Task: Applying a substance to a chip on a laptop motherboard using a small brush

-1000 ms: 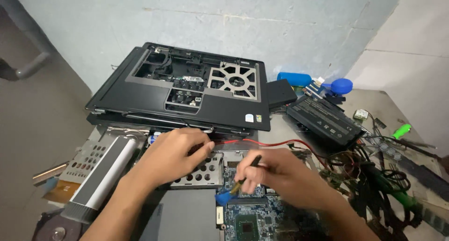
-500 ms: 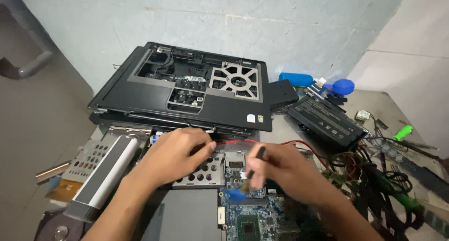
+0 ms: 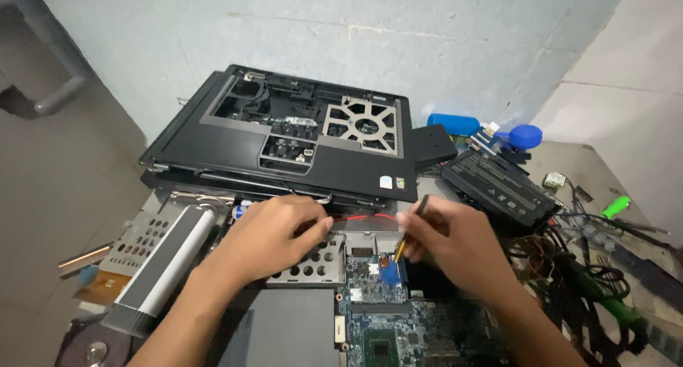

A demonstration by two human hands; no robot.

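My right hand grips a thin yellow-and-black tool, held like a pen, its tip down on a blue part of the exposed circuit board. My left hand rests palm down on a perforated metal bracket beside the board, fingers near a red wire. Behind both hands lies a black laptop case, stripped open with its fan grille showing.
A black battery pack lies at the right, with blue-handled tools behind it. Tangled cables and a green-handled tool crowd the far right. A silver hinge bar on a metal plate lies at the left.
My right hand has tilted the tool more upright and shifted slightly up the board. My left hand stays on the bracket.
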